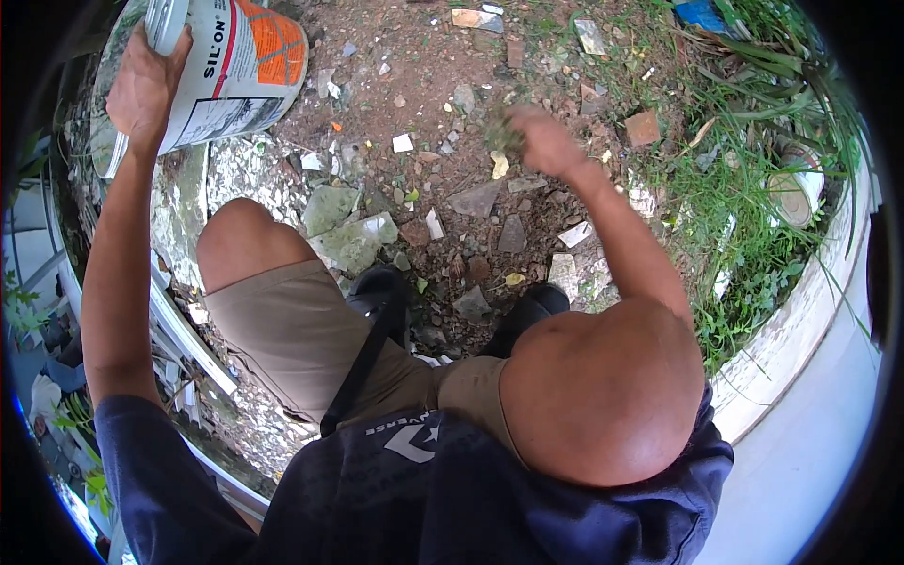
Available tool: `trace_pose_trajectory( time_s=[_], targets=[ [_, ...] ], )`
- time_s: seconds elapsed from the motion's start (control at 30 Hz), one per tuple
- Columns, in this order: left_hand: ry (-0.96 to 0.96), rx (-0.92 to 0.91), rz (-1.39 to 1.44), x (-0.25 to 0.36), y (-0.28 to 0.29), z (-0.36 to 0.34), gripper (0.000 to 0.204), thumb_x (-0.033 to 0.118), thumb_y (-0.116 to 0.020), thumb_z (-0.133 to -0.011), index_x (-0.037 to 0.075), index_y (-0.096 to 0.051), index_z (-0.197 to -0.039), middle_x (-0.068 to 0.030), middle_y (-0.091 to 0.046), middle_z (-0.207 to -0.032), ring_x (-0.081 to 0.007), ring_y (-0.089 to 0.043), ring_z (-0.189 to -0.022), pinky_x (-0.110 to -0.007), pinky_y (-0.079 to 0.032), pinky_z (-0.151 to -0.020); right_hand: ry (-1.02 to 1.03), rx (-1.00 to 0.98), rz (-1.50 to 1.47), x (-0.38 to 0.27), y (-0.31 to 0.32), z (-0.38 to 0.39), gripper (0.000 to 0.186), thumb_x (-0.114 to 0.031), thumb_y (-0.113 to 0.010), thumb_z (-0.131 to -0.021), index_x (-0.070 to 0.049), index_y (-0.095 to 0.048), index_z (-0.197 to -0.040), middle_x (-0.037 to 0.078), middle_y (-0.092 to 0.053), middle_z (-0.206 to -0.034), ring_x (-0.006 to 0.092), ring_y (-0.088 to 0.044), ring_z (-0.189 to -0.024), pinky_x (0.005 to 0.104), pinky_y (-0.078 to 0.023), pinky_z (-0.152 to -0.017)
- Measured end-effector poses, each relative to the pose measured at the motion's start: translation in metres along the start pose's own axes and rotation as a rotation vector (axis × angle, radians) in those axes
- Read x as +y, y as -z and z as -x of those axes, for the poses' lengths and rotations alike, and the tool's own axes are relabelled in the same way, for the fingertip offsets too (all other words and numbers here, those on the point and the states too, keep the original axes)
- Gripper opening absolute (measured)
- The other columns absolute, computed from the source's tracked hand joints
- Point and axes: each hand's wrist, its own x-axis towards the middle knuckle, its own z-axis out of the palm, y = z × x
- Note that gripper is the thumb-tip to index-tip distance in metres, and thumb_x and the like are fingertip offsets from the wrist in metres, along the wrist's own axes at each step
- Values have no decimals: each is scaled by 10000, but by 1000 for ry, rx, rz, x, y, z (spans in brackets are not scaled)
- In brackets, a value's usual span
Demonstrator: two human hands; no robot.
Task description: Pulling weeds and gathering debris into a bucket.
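At the upper left a white plastic bucket (234, 71) with an orange and dark label leans tilted over the ground. My left hand (149, 89) is closed on its edge, thumb along the side. My right hand (549, 143) is out over the dirt, smeared by motion, with its fingers curled in. From them sticks a small greenish tuft of weeds (506, 137). Beneath and around this hand lies brown soil (424, 104) with bits of broken tile and stone. What is inside the bucket is hidden.
Green grass (744, 226) grows on the right, with a discarded can (797, 185) in it, beside a pale curved wall edge (800, 348). Flat stone pieces (353, 235) lie ahead of my boots (379, 297). White strips and debris (193, 325) are at the left.
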Motion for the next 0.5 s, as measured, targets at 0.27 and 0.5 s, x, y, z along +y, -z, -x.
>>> trace_pose_trajectory(
  time_s=[0.27, 0.5],
  targets=[
    [13, -36, 28, 1, 1, -1, 740, 631, -479, -726, 78, -433, -1215, -174, -538, -1115, -315, -548, -982, -386, -445, -799, -482, -380, 69, -10, 32, 53, 222, -67, -517, -695, -45, -504, -916, 190, -563, -940, 355, -566, -806, 440, -463, -723],
    [44, -114, 13, 9, 9, -1, 769, 633, -478, -724, 71, -404, -1244, -180, -519, -1144, -330, -540, -992, -399, -435, -812, -713, 223, 73, 16, 57, 95, 235, -113, -531, -723, -74, -491, -951, 225, -567, -869, 390, -553, -740, 464, -446, -707]
  ],
)
